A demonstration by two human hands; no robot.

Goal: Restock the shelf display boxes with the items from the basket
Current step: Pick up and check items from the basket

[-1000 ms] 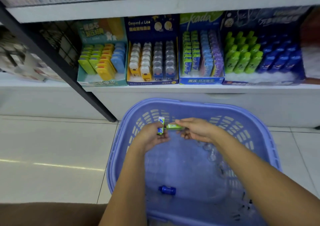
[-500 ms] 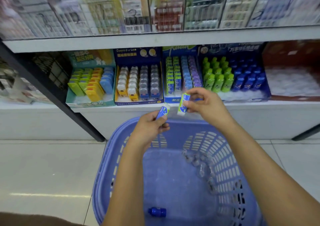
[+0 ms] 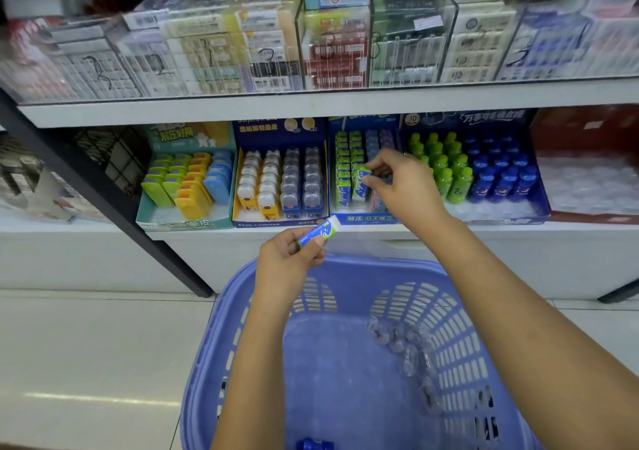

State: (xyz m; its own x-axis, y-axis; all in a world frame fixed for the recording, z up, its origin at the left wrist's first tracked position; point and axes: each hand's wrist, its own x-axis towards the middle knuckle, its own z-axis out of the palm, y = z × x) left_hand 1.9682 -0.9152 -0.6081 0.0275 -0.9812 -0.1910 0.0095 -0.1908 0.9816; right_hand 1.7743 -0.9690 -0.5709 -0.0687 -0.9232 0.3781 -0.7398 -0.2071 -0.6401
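Observation:
My right hand (image 3: 401, 187) reaches into the blue display box (image 3: 366, 219) on the lower shelf and pinches a green-and-blue eraser (image 3: 361, 183) upright among the rows of matching erasers. My left hand (image 3: 288, 263) hovers over the far rim of the purple basket (image 3: 349, 270), gripping a second green-and-blue eraser (image 3: 320, 230) that points up and to the right. Inside the basket lie several clear plastic-wrapped items (image 3: 404, 349) along the right wall and a small blue bottle (image 3: 313, 444) at the near edge.
On the same shelf stand a teal box of yellow, green and blue cases (image 3: 186, 183), a box of animal-shaped items (image 3: 280, 187), and a box of green and blue bottles (image 3: 473, 169). A dark shelf post (image 3: 103, 190) slants left. Clear bins (image 3: 311, 41) fill the upper shelf.
Both hands rose out of the basket, each with an eraser. My right hand moved forward into the blue display box; my left hand lifted to the basket's far rim.

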